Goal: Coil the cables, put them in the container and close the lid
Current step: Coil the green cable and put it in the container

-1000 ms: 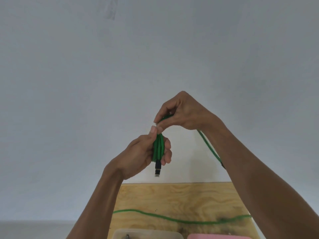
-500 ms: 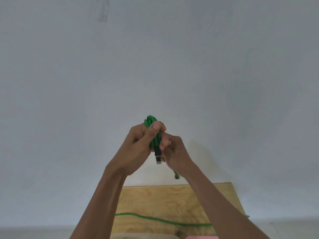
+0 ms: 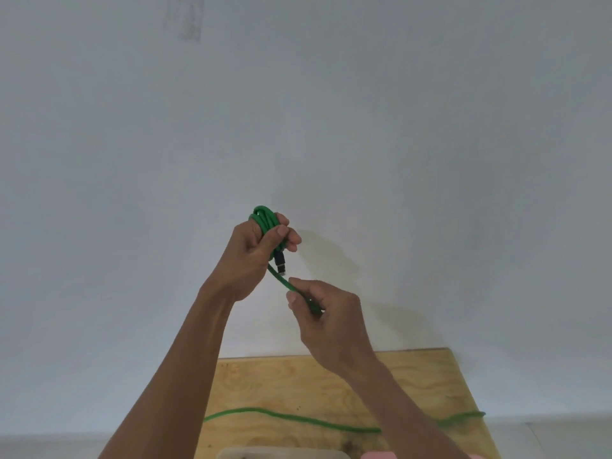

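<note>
Two hands up: I see left hand (image 3: 251, 256) fingers clamped on the green cable (image 3: 265, 220) coil, right hand (image 3: 326, 321) pinching its loose strand; slack crosses desk (image 3: 430, 376).

Plain white wall (image 3: 331, 111), plywood table (image 3: 430, 385)

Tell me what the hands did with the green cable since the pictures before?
The right hand came down from above the coil, passed close beside the left hand, and now pinches the loose cable lower down, drawing out the next length. The left hand kept gripping the coil, plug hanging below. More green cable still lies across the wooden table.
</note>
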The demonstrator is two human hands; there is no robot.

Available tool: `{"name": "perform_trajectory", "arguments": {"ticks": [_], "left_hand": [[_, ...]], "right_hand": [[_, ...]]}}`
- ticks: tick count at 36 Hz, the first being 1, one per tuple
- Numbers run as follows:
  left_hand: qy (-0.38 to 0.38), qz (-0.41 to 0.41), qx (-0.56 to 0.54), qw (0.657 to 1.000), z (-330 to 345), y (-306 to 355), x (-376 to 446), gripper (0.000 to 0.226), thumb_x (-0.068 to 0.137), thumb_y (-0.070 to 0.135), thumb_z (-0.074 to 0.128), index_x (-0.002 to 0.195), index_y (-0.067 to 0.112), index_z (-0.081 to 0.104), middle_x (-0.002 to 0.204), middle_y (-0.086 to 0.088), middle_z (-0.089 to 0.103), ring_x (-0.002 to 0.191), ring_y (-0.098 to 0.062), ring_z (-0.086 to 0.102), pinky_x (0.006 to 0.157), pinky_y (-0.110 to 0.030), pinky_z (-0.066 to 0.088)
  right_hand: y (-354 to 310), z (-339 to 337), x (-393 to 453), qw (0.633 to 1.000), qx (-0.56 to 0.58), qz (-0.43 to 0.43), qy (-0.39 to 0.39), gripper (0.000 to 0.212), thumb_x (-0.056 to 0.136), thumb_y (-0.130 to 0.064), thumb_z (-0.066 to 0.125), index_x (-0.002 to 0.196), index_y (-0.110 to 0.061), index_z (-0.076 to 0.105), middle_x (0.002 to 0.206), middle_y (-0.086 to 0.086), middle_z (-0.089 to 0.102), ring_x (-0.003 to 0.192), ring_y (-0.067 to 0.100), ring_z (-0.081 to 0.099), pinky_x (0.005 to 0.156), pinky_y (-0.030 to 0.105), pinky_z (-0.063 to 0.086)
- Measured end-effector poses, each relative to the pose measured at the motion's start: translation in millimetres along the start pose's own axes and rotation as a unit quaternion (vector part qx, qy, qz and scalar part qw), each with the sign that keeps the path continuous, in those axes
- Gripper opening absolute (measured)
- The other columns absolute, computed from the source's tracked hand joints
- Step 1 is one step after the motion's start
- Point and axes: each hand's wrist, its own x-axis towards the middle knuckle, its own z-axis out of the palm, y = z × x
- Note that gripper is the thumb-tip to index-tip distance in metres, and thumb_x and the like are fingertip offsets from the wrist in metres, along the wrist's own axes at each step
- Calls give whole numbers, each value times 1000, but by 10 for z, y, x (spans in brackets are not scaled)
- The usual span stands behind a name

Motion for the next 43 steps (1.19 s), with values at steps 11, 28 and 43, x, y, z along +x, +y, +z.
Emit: {"name": "perform_trajectory", "arguments": {"ticks": [11, 28, 43], "left_hand": [[-125, -105, 54, 985, 181, 26, -333, 56, 103, 50, 35, 94, 3, 64, 83, -10, 69, 80, -25, 60, 82, -43, 46], [-39, -47, -197, 978, 609, 212, -525, 63, 90, 64, 37, 65, 9, 57, 45, -9, 41, 44, -24, 39, 61, -34, 51], [286, -34, -150, 946, 772, 236, -341, 62, 89, 38, 68, 40, 12, 42, 37, -6, 31, 31, -20, 31, 40, -26, 36]], "right_hand": [[-412, -743, 799, 903, -343, -225, -128, 16, 93, -37, 65, 106, -33, 74, 97, -16, 73, 89, 4, 60, 70, 31, 47], [-93, -412, 740, 928, 305, 71, -201, 23, 96, -32, 58, 96, -9, 59, 75, 22, 66, 49, 20, 58, 42, 23, 45], [-263, -87, 578, 965, 252, 65, 3, 23, 104, -27, 49, 94, -13, 65, 69, 2, 63, 52, 17, 55, 44, 27, 43]]}}
